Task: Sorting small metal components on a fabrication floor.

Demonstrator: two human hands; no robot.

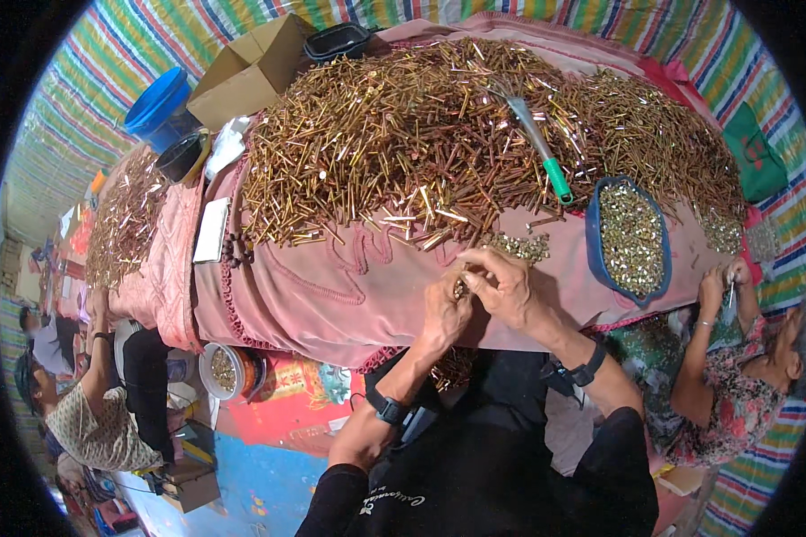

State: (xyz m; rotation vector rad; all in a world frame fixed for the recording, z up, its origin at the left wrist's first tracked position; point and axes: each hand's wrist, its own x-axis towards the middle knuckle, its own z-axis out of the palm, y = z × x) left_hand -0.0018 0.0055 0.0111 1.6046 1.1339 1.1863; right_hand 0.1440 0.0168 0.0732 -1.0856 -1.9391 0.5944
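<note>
My left hand (447, 311) and my right hand (503, 285) meet over the near edge of the pink cloth. The left fingers are curled round small gold-coloured metal pieces (459, 289), which show between the hands. Fingers of my right hand are pinched against the left; what they grip is too small to make out. Just beyond them lies a little heap of similar small pieces (527, 246). Farther back spreads a large pile of thin copper-coloured metal tubes or rods (358, 134). A blue basin (593, 246) at the right holds many small shiny pieces.
A green-handled tool (557, 181) rests on the pile. At the far left stand a cardboard box (246, 76), a blue bucket (158, 109) and black containers. A white bucket (220, 370) sits below the table edge. Co-workers (743, 376) sit at right and left.
</note>
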